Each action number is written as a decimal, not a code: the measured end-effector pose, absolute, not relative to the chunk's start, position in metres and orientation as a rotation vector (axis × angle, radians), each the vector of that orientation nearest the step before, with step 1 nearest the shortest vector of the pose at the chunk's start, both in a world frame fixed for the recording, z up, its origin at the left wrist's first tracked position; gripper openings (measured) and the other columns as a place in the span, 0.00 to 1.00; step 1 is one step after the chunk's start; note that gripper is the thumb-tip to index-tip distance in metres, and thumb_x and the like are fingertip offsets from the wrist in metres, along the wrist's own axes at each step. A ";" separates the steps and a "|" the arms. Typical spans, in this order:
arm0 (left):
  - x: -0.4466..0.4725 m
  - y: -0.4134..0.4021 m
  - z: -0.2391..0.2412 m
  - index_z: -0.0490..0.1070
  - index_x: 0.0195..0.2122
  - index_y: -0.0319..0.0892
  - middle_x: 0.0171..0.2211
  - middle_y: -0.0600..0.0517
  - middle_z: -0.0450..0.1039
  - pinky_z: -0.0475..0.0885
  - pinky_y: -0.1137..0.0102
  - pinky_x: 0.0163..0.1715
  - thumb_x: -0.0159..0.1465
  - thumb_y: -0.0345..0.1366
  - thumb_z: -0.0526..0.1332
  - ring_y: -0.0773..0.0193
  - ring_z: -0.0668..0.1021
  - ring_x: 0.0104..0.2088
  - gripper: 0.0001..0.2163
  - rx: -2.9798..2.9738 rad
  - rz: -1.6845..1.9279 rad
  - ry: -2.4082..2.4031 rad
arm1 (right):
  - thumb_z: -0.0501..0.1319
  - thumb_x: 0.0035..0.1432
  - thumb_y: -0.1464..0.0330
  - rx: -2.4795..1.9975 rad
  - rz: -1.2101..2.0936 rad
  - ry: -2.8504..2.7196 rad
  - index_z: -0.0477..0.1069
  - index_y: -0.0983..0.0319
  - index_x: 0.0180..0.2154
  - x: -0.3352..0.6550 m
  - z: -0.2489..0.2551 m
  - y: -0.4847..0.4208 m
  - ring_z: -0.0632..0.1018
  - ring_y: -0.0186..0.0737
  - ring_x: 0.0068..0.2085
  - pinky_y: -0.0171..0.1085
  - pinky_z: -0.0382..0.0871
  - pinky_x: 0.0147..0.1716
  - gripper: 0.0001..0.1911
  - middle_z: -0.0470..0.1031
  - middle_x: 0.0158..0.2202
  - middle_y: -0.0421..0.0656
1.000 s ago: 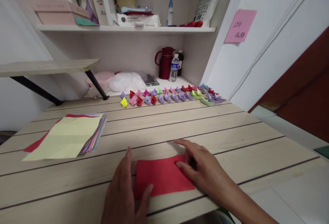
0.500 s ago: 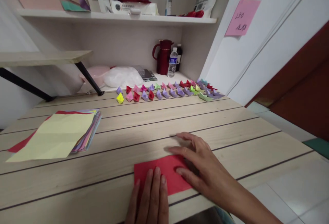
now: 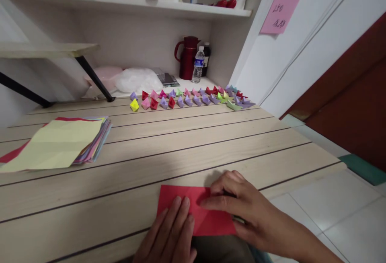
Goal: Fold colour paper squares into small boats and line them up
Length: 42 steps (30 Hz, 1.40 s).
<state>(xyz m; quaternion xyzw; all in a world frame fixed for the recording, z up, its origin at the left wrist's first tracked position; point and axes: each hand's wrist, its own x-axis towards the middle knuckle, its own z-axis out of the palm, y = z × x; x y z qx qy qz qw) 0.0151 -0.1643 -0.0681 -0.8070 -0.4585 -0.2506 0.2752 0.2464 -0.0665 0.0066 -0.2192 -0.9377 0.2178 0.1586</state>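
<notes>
A red sheet of paper [image 3: 211, 220], folded into a rectangle, lies at the table's near edge and sticks out a little past it. My left hand [image 3: 169, 231] rests flat on its left part, fingers stretched out. At the paper's right end is my right hand [image 3: 241, 202], with bent fingers on top and the thumb side at the lower right corner, partly hidden by the paper. To the left lies a stack of coloured paper [image 3: 93, 142] topped by a creased pale yellow sheet [image 3: 57, 144].
Two rows of small folded paper boats [image 3: 188, 101] run along the table's back. Behind them stand a dark red jug [image 3: 189, 60] and a water bottle [image 3: 198, 66], beside a white plastic bag [image 3: 138, 81]. A small raised shelf [image 3: 45, 50] with black legs stands at the left.
My right hand has curled its fingers and closed at the paper's right end. The paper has shifted slightly toward me and the view has tilted down. My left hand stays flat on the paper.
</notes>
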 end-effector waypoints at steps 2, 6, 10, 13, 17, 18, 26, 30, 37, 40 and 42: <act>0.019 -0.165 -0.074 0.73 0.46 0.38 0.51 0.47 0.78 0.55 0.66 0.65 0.69 0.34 0.51 0.61 0.70 0.60 0.12 -2.159 -0.770 -1.241 | 0.59 0.62 0.72 -0.601 0.644 -2.683 0.69 0.52 0.55 0.247 0.009 -0.065 0.71 0.45 0.50 0.45 0.64 0.49 0.20 0.69 0.50 0.45; 0.028 -0.157 -0.079 0.73 0.44 0.37 0.47 0.46 0.80 0.55 0.67 0.65 0.69 0.31 0.51 0.63 0.64 0.64 0.12 -2.072 -0.867 -1.260 | 0.57 0.67 0.65 -0.587 0.771 -2.551 0.75 0.55 0.41 0.245 0.012 -0.056 0.71 0.43 0.52 0.44 0.62 0.53 0.08 0.71 0.50 0.43; 0.036 -0.145 -0.080 0.74 0.43 0.37 0.45 0.44 0.80 0.55 0.66 0.65 0.69 0.31 0.50 0.61 0.64 0.64 0.13 -1.946 -0.886 -1.273 | 0.54 0.68 0.58 -0.614 0.792 -2.508 0.76 0.57 0.38 0.239 0.014 -0.040 0.72 0.43 0.51 0.45 0.61 0.53 0.14 0.73 0.47 0.44; 0.039 -0.142 -0.083 0.74 0.42 0.39 0.45 0.45 0.80 0.56 0.63 0.65 0.70 0.33 0.49 0.60 0.64 0.64 0.14 -1.889 -0.882 -1.257 | 0.57 0.66 0.58 -0.668 0.791 -2.528 0.74 0.59 0.36 0.231 0.014 -0.027 0.73 0.43 0.48 0.44 0.62 0.50 0.13 0.74 0.44 0.44; 0.042 -0.144 -0.087 0.74 0.39 0.43 0.47 0.48 0.80 0.53 0.56 0.66 0.68 0.31 0.49 0.60 0.63 0.65 0.13 -1.847 -0.876 -1.287 | 0.61 0.63 0.58 -0.765 0.738 -2.480 0.71 0.60 0.32 0.218 0.011 -0.016 0.73 0.41 0.40 0.41 0.65 0.43 0.12 0.74 0.34 0.42; 0.043 -0.145 -0.088 0.74 0.39 0.43 0.47 0.48 0.80 0.53 0.56 0.66 0.68 0.31 0.50 0.61 0.63 0.65 0.12 -1.841 -0.879 -1.298 | 0.62 0.62 0.59 -0.783 0.712 -2.478 0.71 0.60 0.31 0.215 0.009 -0.015 0.73 0.41 0.40 0.41 0.65 0.42 0.12 0.73 0.33 0.42; 0.045 -0.145 -0.091 0.74 0.38 0.40 0.46 0.45 0.80 0.55 0.64 0.65 0.68 0.29 0.49 0.60 0.65 0.64 0.13 -1.829 -0.924 -1.305 | 0.67 0.55 0.71 -0.918 0.601 -2.469 0.68 0.60 0.26 0.205 0.004 -0.019 0.72 0.41 0.39 0.39 0.63 0.39 0.09 0.72 0.32 0.40; 0.045 -0.149 -0.088 0.74 0.41 0.38 0.48 0.45 0.79 0.55 0.66 0.64 0.67 0.28 0.51 0.61 0.66 0.63 0.11 -1.865 -0.943 -1.372 | 0.68 0.53 0.73 -0.966 0.566 -2.461 0.68 0.60 0.27 0.203 0.004 -0.021 0.72 0.41 0.39 0.39 0.62 0.38 0.09 0.72 0.32 0.40; 0.055 -0.153 -0.083 0.70 0.55 0.47 0.51 0.54 0.78 0.57 0.64 0.62 0.67 0.28 0.50 0.64 0.77 0.52 0.18 -1.775 -0.826 -1.513 | 0.68 0.55 0.68 -0.914 0.518 -2.486 0.68 0.60 0.27 0.204 -0.001 -0.019 0.71 0.41 0.39 0.39 0.62 0.38 0.10 0.71 0.32 0.40; 0.055 -0.154 -0.081 0.72 0.54 0.46 0.51 0.54 0.78 0.57 0.62 0.62 0.67 0.25 0.50 0.62 0.78 0.49 0.19 -1.769 -0.711 -1.501 | 0.68 0.56 0.66 -0.916 0.499 -2.489 0.67 0.60 0.27 0.203 -0.002 -0.018 0.72 0.41 0.39 0.39 0.62 0.38 0.12 0.71 0.32 0.40; 0.052 -0.154 -0.079 0.72 0.54 0.44 0.50 0.51 0.78 0.59 0.58 0.61 0.65 0.23 0.52 0.59 0.79 0.48 0.19 -1.794 -0.663 -1.467 | 0.69 0.55 0.63 -0.987 0.424 -2.489 0.69 0.60 0.29 0.205 -0.003 -0.018 0.72 0.43 0.39 0.40 0.62 0.39 0.11 0.72 0.35 0.41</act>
